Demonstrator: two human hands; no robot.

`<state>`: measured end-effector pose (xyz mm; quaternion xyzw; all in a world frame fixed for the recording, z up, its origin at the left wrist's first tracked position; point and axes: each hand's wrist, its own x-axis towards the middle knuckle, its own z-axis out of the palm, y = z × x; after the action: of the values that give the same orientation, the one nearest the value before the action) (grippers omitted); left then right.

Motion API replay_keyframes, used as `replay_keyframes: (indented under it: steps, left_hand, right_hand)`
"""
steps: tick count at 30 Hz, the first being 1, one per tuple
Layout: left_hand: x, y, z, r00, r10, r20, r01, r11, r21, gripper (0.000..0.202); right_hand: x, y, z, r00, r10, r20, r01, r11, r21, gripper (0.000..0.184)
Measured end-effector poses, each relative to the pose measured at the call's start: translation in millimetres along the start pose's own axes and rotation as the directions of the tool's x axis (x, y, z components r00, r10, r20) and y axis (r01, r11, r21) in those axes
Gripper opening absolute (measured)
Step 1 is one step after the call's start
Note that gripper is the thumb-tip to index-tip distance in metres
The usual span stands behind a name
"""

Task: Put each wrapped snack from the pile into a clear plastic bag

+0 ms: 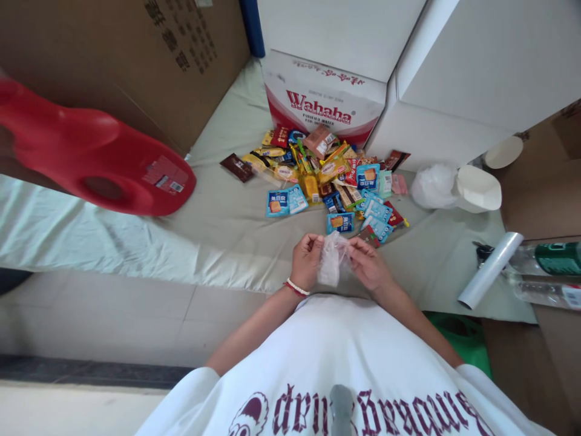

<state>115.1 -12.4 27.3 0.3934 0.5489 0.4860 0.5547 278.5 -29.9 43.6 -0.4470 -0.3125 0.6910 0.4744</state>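
Plastic bag (330, 261), pinched between my left hand (306, 261) and right hand (370, 264) near the snack pile (327, 175), looks limp, light, slippery; best gripped at its mouth.

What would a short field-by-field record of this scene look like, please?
Left hand: left hand, fingers pinching the clear plastic bag
Right hand: right hand, fingers pinching the same bag from the other side
Bag: small, crumpled, held over the pale sheet
Ahead: snack packets piled before the Wahaha box
Left side: red plastic item
Right side: white paper bowl, white roll
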Motion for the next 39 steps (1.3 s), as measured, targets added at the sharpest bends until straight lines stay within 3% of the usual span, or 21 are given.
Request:
replay_keyframes:
  steps: [4, 6, 7, 9, 10, 11, 13, 15, 17, 19, 20, 22, 24, 27, 30, 32, 34, 36, 39]
  left_hand:
    - [6, -8, -9.9, 0.989, -0.103, 0.110, 0.111, 0.992, -0.065, 0.055]
    - [7, -8, -16.0, 0.941, -0.162, 0.298, 0.175, 0.984, -0.019, 0.058]
    - [9, -7, -19.9, 0.884, -0.201, 0.422, 0.209, 0.977, 0.028, 0.059]
    - [15, -4, -29.8, 0.708, -0.274, 0.651, 0.226, 0.961, 0.159, 0.056]
    - [19, -2, -35.9, 0.637, -0.286, 0.715, 0.187, 0.958, 0.217, 0.052]
    - [24, 1, -42.7, 0.604, -0.277, 0.747, 0.122, 0.959, 0.256, 0.046]
    - [33, 7, -57.5, 0.624, -0.195, 0.756, -0.068, 0.951, 0.302, 0.033]
    - [41, 15, -71.7, 0.677, -0.088, 0.731, -0.248, 0.908, 0.339, 0.019]
    - [44, 22, -82.7, 0.714, -0.011, 0.700, -0.368, 0.846, 0.387, 0.005]
    - [44, 27, -89.4, 0.766, 0.095, 0.636, -0.474, 0.752, 0.459, 0.012]
    - [43, 27, -91.2, 0.794, 0.167, 0.584, -0.518, 0.690, 0.506, 0.017]
    - [42, 25, -93.5, 0.826, 0.305, 0.474, -0.557, 0.571, 0.603, 0.024]
    - [41, 18, -95.8, 0.845, 0.385, 0.371, -0.531, 0.519, 0.669, 0.027]
    - [32, 4, -101.3, 0.900, 0.411, 0.143, -0.385, 0.599, 0.703, 0.022]
    - [13, -9, -102.1, 0.968, 0.226, -0.104, -0.118, 0.786, 0.607, 0.023]
    - [-2, -14, -93.7, 0.996, 0.006, -0.086, 0.036, 0.880, 0.473, 0.037]
    - [-15, -16, -75.9, 0.984, -0.172, 0.044, 0.148, 0.930, 0.335, 0.048]
    - [-23, -14, -50.5, 0.951, -0.259, 0.167, 0.218, 0.949, 0.228, 0.054]
    - [-20, -10, -9.2, 0.929, -0.275, 0.248, 0.246, 0.959, 0.142, 0.052]
  right_hand:
    - [5, -4, -8, 0.992, 0.069, -0.106, -0.056, 0.991, 0.121, 0.032]
    - [6, -9, -14, 0.987, 0.089, -0.132, -0.084, 0.995, 0.045, 0.036]
    - [5, -13, -18, 0.986, 0.099, -0.133, -0.102, 0.995, -0.018, 0.037]
    - [2, -26, -28, 0.988, 0.116, -0.101, -0.133, 0.974, -0.184, 0.038]
    - [-1, -34, -36, 0.990, 0.131, -0.062, -0.143, 0.947, -0.286, 0.037]
    - [-4, -44, -44, 0.988, 0.156, -0.006, -0.145, 0.907, -0.395, 0.036]
    - [-11, -62, -62, 0.971, 0.215, 0.106, -0.112, 0.799, -0.591, 0.037]
    - [-19, -76, -78, 0.973, 0.189, 0.133, -0.034, 0.686, -0.727, 0.034]
    - [-28, -82, -89, 0.995, -0.019, 0.101, 0.093, 0.582, -0.808, 0.023]
    - [-38, -78, -94, 0.952, -0.277, 0.128, 0.250, 0.466, -0.849, 0.016]
    - [-43, -74, -95, 0.919, -0.355, 0.170, 0.316, 0.406, -0.858, 0.015]
    - [-54, -62, -98, 0.884, -0.360, 0.296, 0.410, 0.295, -0.863, 0.018]
    - [-66, -51, -100, 0.880, -0.224, 0.418, 0.463, 0.210, -0.861, 0.021]
    - [-82, -47, -100, 0.869, -0.061, 0.490, 0.492, 0.195, -0.848, 0.029]
    - [-82, -52, -92, 0.916, -0.190, 0.353, 0.393, 0.253, -0.884, 0.026]
    - [-66, -51, -82, 0.923, -0.334, 0.192, 0.289, 0.269, -0.919, 0.025]
    - [-38, -45, -68, 0.910, -0.409, 0.064, 0.169, 0.226, -0.959, 0.028]
    - [-7, -34, -52, 0.932, -0.363, 0.000, 0.045, 0.116, -0.992, 0.037]
    - [22, -20, -25, 0.972, -0.235, -0.027, -0.047, -0.082, -0.996, 0.026]
